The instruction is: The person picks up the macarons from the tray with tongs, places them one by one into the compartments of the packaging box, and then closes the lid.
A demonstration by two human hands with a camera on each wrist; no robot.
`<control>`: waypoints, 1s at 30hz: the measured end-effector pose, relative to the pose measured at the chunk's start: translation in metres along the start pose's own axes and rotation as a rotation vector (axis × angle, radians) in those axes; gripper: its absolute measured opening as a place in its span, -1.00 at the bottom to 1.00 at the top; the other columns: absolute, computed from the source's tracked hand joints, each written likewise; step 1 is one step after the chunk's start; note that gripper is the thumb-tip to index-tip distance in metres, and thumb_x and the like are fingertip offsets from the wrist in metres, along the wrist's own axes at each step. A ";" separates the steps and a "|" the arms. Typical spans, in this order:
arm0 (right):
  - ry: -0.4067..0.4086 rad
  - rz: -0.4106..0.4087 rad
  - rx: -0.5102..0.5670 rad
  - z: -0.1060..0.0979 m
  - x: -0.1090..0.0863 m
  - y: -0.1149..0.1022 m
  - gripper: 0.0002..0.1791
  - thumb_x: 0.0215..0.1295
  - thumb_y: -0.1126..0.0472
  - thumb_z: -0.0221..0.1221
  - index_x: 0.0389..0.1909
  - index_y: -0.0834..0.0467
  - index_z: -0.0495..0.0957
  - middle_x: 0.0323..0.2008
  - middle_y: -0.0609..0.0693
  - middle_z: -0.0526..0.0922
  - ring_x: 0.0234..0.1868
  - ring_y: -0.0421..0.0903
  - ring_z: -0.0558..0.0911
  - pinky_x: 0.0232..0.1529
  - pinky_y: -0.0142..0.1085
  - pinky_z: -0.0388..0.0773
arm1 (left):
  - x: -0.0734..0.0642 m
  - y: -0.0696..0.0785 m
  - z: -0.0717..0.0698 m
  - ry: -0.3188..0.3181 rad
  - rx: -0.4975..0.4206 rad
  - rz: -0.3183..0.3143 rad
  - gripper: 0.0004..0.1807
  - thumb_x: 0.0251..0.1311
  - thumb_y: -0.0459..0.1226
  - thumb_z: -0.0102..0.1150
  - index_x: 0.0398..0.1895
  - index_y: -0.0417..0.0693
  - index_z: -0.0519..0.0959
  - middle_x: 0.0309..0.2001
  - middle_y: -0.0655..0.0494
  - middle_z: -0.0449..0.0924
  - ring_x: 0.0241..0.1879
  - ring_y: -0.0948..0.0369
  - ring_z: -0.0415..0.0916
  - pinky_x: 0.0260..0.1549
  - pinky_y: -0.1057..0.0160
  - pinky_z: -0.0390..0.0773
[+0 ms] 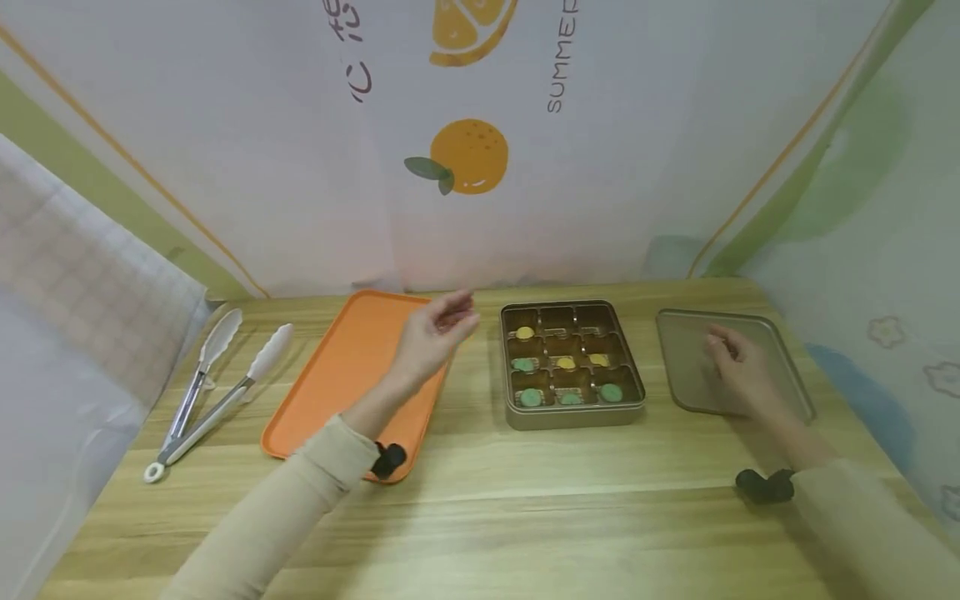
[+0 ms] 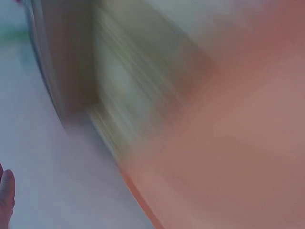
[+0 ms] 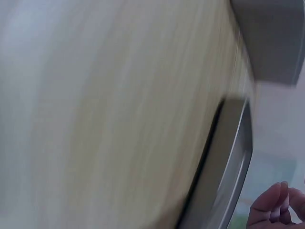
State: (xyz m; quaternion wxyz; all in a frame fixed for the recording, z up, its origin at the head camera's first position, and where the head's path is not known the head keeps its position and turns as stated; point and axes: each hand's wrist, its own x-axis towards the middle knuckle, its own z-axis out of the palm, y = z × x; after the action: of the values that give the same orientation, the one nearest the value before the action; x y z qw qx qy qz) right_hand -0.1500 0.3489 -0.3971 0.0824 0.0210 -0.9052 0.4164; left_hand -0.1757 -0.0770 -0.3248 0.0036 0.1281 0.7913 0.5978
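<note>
My left hand (image 1: 433,337) hovers over the far right edge of the orange tray (image 1: 330,383), fingers loosely bent and holding nothing. To its right stands a square metal tin (image 1: 573,418) with a brown divided insert. Small round pieces lie in its compartments: a yellow piece (image 1: 524,332) at back left, a green and two yellow ones in the middle row, and a green piece (image 1: 611,392) among those in front. My right hand (image 1: 738,367) is over the shallow metal lid (image 1: 686,379), its fingers loosely curled with nothing visible in them.
Metal tongs (image 1: 198,408) with pale tips lie spread at the left of the wooden table (image 1: 525,517). A printed cloth (image 1: 637,167) hangs behind the table and along both sides. Each wrist wears a black camera mount (image 1: 765,486).
</note>
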 end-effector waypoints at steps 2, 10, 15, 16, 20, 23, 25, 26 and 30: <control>0.026 0.030 -0.075 -0.014 -0.005 0.009 -0.45 0.49 0.09 -0.18 0.24 0.49 0.22 -0.38 0.17 0.48 -0.53 -0.27 0.42 -0.55 -0.42 0.41 | 0.003 0.011 0.041 -0.066 -0.116 -0.041 -0.48 0.21 -0.30 0.18 0.25 -0.19 0.37 0.15 -0.09 0.48 0.10 0.06 0.48 0.06 0.26 0.47; 0.121 0.132 -0.237 -0.060 -0.025 0.039 -0.50 0.45 0.20 -0.13 0.19 0.55 0.24 -0.22 0.50 0.47 -0.37 -0.14 0.48 -0.39 -0.27 0.46 | -0.007 0.041 0.177 -0.253 -0.328 -0.142 -0.45 0.21 -0.25 0.19 0.28 -0.10 0.36 0.21 0.03 0.45 0.15 0.19 0.46 0.01 0.39 0.46; 0.187 0.112 -0.337 -0.074 -0.035 0.053 -0.60 0.32 0.33 -0.04 0.02 0.61 0.35 -0.38 0.48 0.50 -0.49 -0.06 0.48 -0.53 -0.34 0.36 | -0.013 0.045 0.228 -0.241 -0.347 -0.274 -0.39 0.24 -0.17 0.16 0.35 -0.02 0.27 0.28 0.15 0.36 0.24 0.23 0.35 0.10 0.35 0.41; 0.198 0.104 -0.357 -0.075 -0.037 0.056 -0.61 0.28 0.35 -0.02 -0.01 0.61 0.37 -0.37 0.50 0.50 -0.46 0.05 0.50 -0.51 -0.32 0.36 | -0.013 0.045 0.236 -0.234 -0.342 -0.300 -0.37 0.25 -0.16 0.15 0.37 -0.01 0.24 0.30 0.17 0.34 0.26 0.23 0.32 0.12 0.33 0.40; 0.191 0.083 -0.397 -0.076 -0.041 0.060 -0.64 0.21 0.38 0.02 -0.08 0.62 0.40 -0.36 0.54 0.53 -0.45 0.27 0.52 -0.52 -0.29 0.36 | -0.010 0.045 0.260 -0.185 -0.302 -0.375 -0.33 0.26 -0.14 0.14 0.40 -0.03 0.19 0.35 0.15 0.26 0.33 0.17 0.23 0.22 0.23 0.30; 0.139 0.102 -0.408 -0.077 -0.042 0.061 -0.63 0.25 0.35 0.02 -0.07 0.62 0.38 -0.35 0.53 0.54 -0.44 0.32 0.54 -0.48 -0.17 0.46 | -0.005 0.044 0.273 -0.135 -0.304 -0.427 -0.33 0.26 -0.16 0.12 0.41 -0.05 0.17 0.38 0.09 0.22 0.36 0.12 0.17 0.28 0.14 0.21; 0.091 0.123 -0.403 -0.077 -0.040 0.061 -0.60 0.30 0.32 0.01 -0.03 0.62 0.35 -0.31 0.54 0.54 -0.34 0.41 0.53 -0.41 -0.03 0.48 | -0.001 0.042 0.280 -0.106 -0.305 -0.457 -0.33 0.27 -0.16 0.10 0.41 -0.07 0.14 0.38 0.06 0.20 0.37 0.08 0.14 0.30 0.09 0.17; 0.070 0.135 -0.403 -0.077 -0.039 0.061 -0.59 0.32 0.31 0.01 -0.01 0.62 0.33 -0.29 0.55 0.53 -0.31 0.42 0.52 -0.37 0.02 0.49 | 0.001 0.041 0.283 -0.095 -0.311 -0.475 -0.32 0.28 -0.16 0.10 0.42 -0.06 0.13 0.39 0.06 0.18 0.38 0.07 0.12 0.31 0.08 0.15; 0.005 0.166 -0.381 -0.077 -0.036 0.060 -0.55 0.35 0.29 -0.01 0.04 0.64 0.29 -0.21 0.56 0.51 -0.24 0.43 0.52 -0.35 0.02 0.52 | 0.009 0.034 0.294 -0.032 -0.312 -0.503 -0.32 0.27 -0.19 0.10 0.42 -0.10 0.12 0.39 -0.01 0.17 0.39 0.01 0.09 0.32 0.02 0.11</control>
State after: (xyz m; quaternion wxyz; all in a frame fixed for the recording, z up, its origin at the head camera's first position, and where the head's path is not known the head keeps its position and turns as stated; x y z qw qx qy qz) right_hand -0.1111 0.4447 -0.3987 0.0524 -0.0705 -0.9660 0.2431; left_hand -0.1310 0.2111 -0.3747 0.1838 -0.0647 0.6965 0.6906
